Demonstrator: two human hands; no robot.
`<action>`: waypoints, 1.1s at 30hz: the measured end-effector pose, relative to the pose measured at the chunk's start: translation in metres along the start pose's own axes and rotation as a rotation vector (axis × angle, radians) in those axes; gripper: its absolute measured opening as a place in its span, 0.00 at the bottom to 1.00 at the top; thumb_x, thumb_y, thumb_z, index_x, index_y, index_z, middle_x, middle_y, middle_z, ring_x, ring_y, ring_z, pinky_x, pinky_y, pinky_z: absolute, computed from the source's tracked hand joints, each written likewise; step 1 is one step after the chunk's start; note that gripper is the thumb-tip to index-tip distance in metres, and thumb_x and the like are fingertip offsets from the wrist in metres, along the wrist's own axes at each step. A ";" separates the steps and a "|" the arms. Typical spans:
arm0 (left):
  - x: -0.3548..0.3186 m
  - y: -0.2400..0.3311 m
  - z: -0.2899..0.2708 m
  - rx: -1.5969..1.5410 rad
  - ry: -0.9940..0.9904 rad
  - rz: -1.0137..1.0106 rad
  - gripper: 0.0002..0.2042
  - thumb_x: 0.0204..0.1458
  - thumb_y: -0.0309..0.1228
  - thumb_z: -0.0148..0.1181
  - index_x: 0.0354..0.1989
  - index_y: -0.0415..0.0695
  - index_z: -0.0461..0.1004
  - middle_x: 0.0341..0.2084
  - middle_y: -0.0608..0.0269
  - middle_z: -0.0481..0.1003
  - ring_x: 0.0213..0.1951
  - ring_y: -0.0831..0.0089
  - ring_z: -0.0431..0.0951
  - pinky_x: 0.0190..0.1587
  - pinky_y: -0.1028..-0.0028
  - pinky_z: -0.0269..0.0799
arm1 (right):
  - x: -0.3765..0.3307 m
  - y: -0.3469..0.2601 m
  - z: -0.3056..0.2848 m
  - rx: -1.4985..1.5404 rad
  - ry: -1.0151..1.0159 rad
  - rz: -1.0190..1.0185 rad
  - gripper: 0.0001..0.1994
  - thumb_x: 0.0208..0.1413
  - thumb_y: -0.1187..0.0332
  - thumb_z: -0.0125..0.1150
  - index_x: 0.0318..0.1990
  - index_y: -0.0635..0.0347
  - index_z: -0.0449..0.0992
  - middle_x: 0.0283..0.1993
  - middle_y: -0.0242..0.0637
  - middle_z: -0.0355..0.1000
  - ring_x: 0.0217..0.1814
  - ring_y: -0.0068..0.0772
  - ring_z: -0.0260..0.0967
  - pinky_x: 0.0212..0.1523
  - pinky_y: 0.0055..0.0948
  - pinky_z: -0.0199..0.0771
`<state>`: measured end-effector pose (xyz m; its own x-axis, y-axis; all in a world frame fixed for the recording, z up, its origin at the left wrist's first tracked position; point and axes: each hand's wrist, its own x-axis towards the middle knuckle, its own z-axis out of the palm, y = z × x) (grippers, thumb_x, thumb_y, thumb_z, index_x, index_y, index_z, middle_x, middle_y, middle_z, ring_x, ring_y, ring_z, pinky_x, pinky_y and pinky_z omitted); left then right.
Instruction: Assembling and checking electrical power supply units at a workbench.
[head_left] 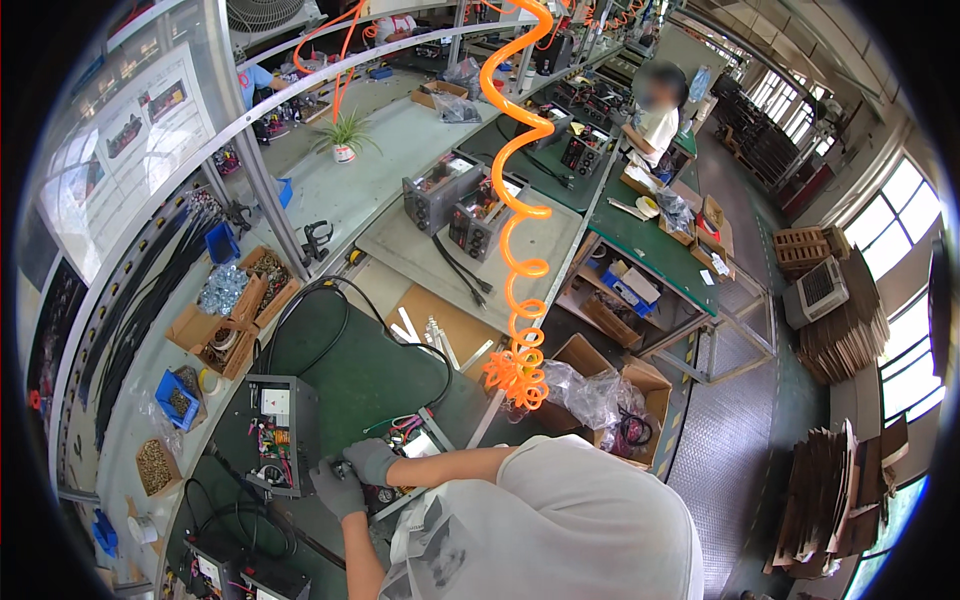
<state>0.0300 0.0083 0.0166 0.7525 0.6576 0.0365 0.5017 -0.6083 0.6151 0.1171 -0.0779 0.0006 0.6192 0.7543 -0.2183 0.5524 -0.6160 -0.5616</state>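
My left hand (pixel 338 490) and my right hand (pixel 371 461), both in grey gloves, meet over the bench. Their fingers are bent around a small dark part (pixel 343 468) between them, too small to name. Beneath and beside my right hand lies an open device (pixel 425 445) with a light metal edge and coloured wires, partly hidden by my forearm. Just left of my hands stands a dark metal-cased unit (pixel 305 430), its inside showing green, red and yellow parts.
An orange coiled air hose (pixel 527 268) hangs over the bench. Parts boxes (pixel 240 325) and a blue bin (pixel 177 400) line the left shelf. Black cable (pixel 385 325) loops behind. Two finished-looking units (pixel 440 190) stand farther off. A co-worker (pixel 655 125) is at the far right.
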 end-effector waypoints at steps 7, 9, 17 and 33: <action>0.001 -0.001 -0.001 0.013 0.024 0.005 0.13 0.45 0.25 0.64 0.41 0.41 0.73 0.39 0.48 0.69 0.39 0.49 0.75 0.43 0.57 0.71 | 0.003 0.007 0.002 0.000 0.018 -0.069 0.10 0.48 0.65 0.60 0.38 0.56 0.77 0.38 0.45 0.76 0.45 0.50 0.74 0.46 0.45 0.73; 0.001 -0.002 -0.001 0.004 0.016 0.000 0.13 0.45 0.25 0.63 0.41 0.41 0.73 0.39 0.48 0.69 0.39 0.48 0.75 0.43 0.57 0.71 | 0.004 0.007 0.002 0.005 0.014 -0.068 0.10 0.48 0.65 0.60 0.38 0.56 0.77 0.38 0.45 0.75 0.45 0.50 0.74 0.46 0.45 0.73; 0.000 0.005 -0.006 -0.004 0.022 -0.013 0.13 0.47 0.26 0.62 0.42 0.42 0.73 0.39 0.48 0.70 0.41 0.49 0.75 0.44 0.56 0.71 | 0.001 0.009 0.001 0.007 0.027 -0.101 0.10 0.48 0.66 0.61 0.38 0.56 0.76 0.37 0.44 0.74 0.44 0.50 0.74 0.45 0.45 0.72; 0.000 0.004 -0.003 -0.022 -0.015 -0.035 0.13 0.47 0.26 0.61 0.42 0.43 0.72 0.40 0.48 0.70 0.40 0.46 0.75 0.43 0.55 0.71 | 0.003 0.009 -0.006 -0.001 -0.001 -0.091 0.12 0.46 0.65 0.63 0.40 0.55 0.78 0.40 0.44 0.77 0.46 0.48 0.76 0.45 0.44 0.75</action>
<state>0.0307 0.0072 0.0219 0.7408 0.6717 0.0032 0.5187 -0.5750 0.6327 0.1274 -0.0831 -0.0003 0.5655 0.8076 -0.1674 0.6069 -0.5448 -0.5786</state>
